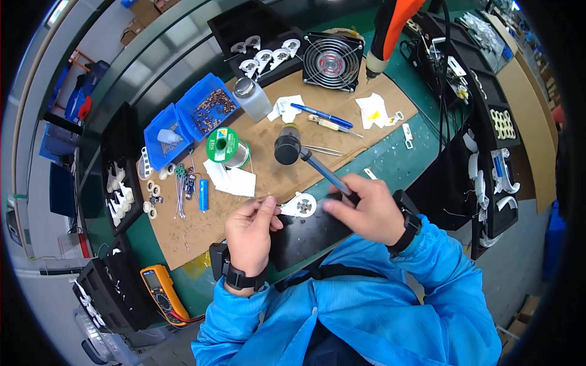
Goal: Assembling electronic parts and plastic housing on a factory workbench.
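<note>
Black-headed cylindrical mallet (322,171) and round-ended white plastic piece (300,207) in bare hands (371,213).

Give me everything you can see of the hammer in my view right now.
The hammer has a stubby, round head: a broad black face, perhaps rubber or plastic, with a yellowish opposite end. Its slim blue-grey shaft looks metallic and runs into a darker grip. The right hand holds the grip, so the shaft slants up and left. The head appears raised over the cardboard, right of the spool. Only the hand clearly touches it.
</note>
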Demonstrator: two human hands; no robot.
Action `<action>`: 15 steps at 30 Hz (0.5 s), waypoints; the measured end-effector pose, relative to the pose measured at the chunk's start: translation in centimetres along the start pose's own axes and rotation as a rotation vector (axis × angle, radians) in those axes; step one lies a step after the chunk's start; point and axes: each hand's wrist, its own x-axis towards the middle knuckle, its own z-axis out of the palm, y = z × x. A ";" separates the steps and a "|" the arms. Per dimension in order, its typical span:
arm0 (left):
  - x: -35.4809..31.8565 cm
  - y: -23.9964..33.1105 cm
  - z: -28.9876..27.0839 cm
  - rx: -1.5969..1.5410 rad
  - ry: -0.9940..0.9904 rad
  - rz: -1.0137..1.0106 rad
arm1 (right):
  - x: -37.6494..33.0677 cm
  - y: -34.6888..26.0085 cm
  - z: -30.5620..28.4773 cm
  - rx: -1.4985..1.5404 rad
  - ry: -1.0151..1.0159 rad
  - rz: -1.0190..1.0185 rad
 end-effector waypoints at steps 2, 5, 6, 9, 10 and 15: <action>-0.6 0.1 0.1 0.037 -0.010 0.008 | 0.4 1.1 1.1 -0.025 -0.062 0.023; -1.0 -0.5 0.0 0.109 0.004 0.082 | 1.7 2.1 3.4 -0.210 -0.126 -0.151; -0.9 -0.8 -0.1 0.110 0.006 0.090 | 2.1 2.3 4.0 -0.209 -0.134 -0.155; -0.7 -2.0 -1.1 0.173 0.021 0.126 | 3.1 1.9 5.2 -0.364 -0.159 -0.171; -0.9 -2.0 -1.7 0.236 0.024 0.151 | 3.3 1.5 5.1 -0.362 -0.173 -0.200; -1.4 0.8 -3.0 0.214 0.048 0.265 | 4.8 -2.2 2.7 -0.238 -0.248 -0.064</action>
